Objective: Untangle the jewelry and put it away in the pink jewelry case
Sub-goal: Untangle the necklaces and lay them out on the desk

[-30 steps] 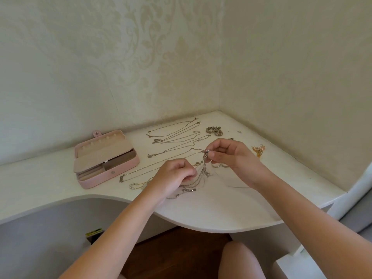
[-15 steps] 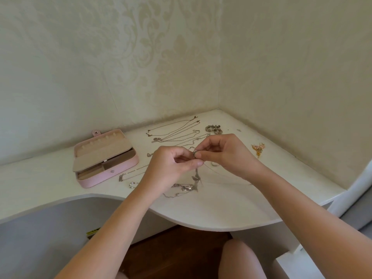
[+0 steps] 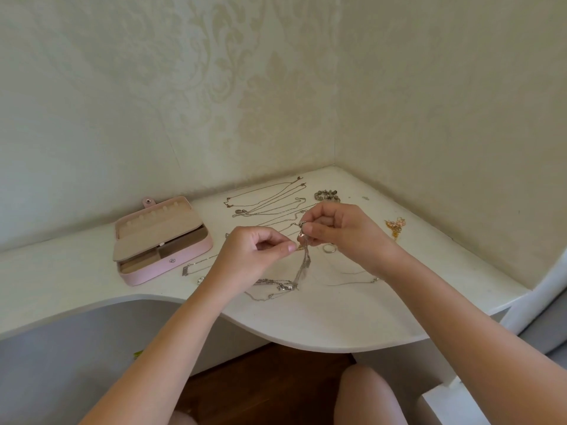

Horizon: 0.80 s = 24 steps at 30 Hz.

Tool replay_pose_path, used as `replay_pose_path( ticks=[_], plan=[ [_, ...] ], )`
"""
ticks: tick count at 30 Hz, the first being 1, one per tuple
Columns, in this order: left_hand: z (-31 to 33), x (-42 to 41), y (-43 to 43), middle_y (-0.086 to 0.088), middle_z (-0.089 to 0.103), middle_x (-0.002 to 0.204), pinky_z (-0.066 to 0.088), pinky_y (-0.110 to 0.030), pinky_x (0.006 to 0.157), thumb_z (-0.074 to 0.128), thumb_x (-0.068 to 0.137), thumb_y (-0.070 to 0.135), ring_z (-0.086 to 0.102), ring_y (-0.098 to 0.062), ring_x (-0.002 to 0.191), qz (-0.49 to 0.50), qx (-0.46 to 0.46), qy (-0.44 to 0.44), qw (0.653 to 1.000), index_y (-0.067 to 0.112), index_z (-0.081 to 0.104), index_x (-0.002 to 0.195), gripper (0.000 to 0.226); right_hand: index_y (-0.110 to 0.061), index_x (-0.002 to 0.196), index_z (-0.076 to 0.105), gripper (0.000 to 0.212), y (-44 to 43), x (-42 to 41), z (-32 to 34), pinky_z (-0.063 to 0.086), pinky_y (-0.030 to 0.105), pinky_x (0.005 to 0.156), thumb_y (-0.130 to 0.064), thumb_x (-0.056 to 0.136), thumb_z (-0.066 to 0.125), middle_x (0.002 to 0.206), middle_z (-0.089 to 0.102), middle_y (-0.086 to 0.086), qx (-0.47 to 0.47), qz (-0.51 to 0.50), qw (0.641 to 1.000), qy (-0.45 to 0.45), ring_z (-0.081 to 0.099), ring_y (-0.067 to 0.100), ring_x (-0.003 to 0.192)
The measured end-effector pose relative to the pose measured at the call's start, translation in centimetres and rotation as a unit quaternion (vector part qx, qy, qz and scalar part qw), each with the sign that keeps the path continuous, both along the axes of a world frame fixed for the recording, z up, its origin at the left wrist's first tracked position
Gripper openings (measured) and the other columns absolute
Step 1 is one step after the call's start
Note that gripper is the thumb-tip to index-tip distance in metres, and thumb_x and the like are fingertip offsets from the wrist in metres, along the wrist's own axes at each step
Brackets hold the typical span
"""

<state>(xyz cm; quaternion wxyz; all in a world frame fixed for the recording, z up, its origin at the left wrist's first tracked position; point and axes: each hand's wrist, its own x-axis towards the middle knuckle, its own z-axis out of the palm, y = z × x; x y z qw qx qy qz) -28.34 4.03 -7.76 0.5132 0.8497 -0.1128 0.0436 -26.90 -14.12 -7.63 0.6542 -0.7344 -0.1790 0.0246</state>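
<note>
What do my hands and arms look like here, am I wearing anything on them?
Both are bare. The left hand and right hand wear no gloves; no watch or bracelet shows at either wrist. The left forearm and right forearm are uncovered to the frame's edge, with no sleeve in view. The visible nails look short and unpainted.

Left-centre blocked: open pink jewelry case [image 3: 171,265] on white curved desk top [image 3: 306,320]; bare strip left of it. Far centre crowded: row of thin silver chains [image 3: 267,204], grey beaded bracelet [image 3: 327,196] just right. Gold trinket cluster [image 3: 395,225] far right, near wall. Middle taken: left hand [image 3: 254,256] and right hand [image 3: 343,234] pinching tangled silver chains [image 3: 302,265], tail draped on desk; small silver ring [image 3: 329,248] beneath right hand. Near curved edge, near-right corner open.
</note>
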Motion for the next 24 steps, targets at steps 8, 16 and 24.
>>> replay_pose_path(
  ticks=[8, 16, 24],
  plan=[
    [0.0, 0.2, -0.1, 0.006, 0.074, 0.073, 0.048, -0.01, 0.066, 0.078, 0.074, 0.014, 0.068, -0.002, 0.068, 0.001, -0.046, -0.035, 0.998, 0.017, 0.076, 0.078, 0.005, -0.012, 0.081, 0.063, 0.016, 0.4, 0.4, -0.5, 0.054, 0.034, 0.082, -0.005, 0.077, 0.076, 0.075, 0.073, 0.008, -0.097, 0.0, 0.995, -0.032, 0.07, 0.02, 0.077],
    [0.1, 1.3, 1.2, -0.003, 0.069, 0.066, 0.05, -0.026, 0.072, 0.076, 0.06, 0.038, 0.061, -0.013, 0.065, 0.001, -0.098, 0.057, 0.994, 0.02, 0.071, 0.066, 0.02, -0.009, 0.085, 0.059, 0.017, 0.0, 3.8, 2.0, 0.049, 0.028, 0.072, -0.002, 0.079, 0.073, 0.08, 0.071, 0.013, -0.155, 0.188, 0.97, 0.02, 0.062, 0.021, 0.075],
    [-0.7, 1.5, 1.7, 0.009, 0.062, 0.063, 0.045, -0.012, 0.066, 0.067, 0.072, 0.027, 0.054, -0.004, 0.063, -0.052, -0.103, 0.06, 0.992, 0.013, 0.068, 0.078, 0.014, -0.011, 0.094, 0.059, 0.024, 0.4, 6.6, 0.5, 0.053, 0.029, 0.083, 0.009, 0.081, 0.065, 0.084, 0.066, 0.012, -0.151, 0.343, 0.923, 0.082, 0.066, 0.015, 0.076]
  ],
)
